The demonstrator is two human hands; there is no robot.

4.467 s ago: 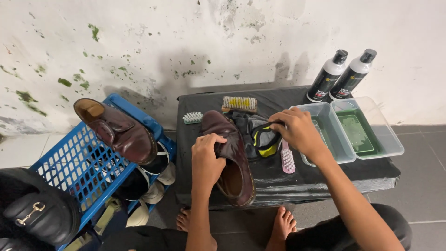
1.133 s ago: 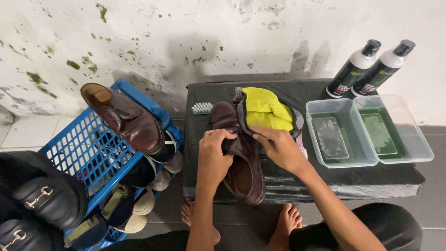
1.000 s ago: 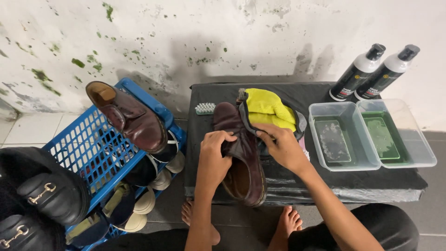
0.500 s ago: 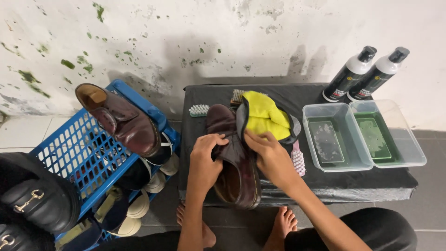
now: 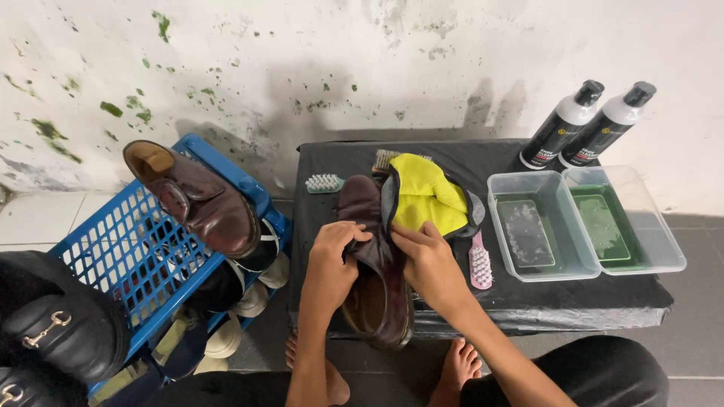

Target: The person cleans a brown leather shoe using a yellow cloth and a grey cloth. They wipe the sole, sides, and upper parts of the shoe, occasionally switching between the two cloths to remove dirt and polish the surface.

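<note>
A dark brown leather shoe (image 5: 375,298) lies on the black-covered low table (image 5: 528,301), toe pointing away from me. My left hand (image 5: 335,260) grips its left side near the opening. My right hand (image 5: 428,260) presses a yellow and grey cloth (image 5: 422,196) against the shoe's right side. The cloth drapes over the shoe's upper and spreads toward the back of the table.
A pink brush (image 5: 480,264) lies right of the shoe, a white-bristled brush (image 5: 324,183) behind it. Two clear tubs (image 5: 532,226) (image 5: 626,218) hold liquid; two bottles (image 5: 562,128) stand behind. A blue crate (image 5: 113,256) with another brown shoe (image 5: 200,200) is at left, black shoes (image 5: 53,332) beside it.
My right hand has slid down the shoe's side with the cloth, closer to my left hand. The left hand keeps its grip on the shoe.
</note>
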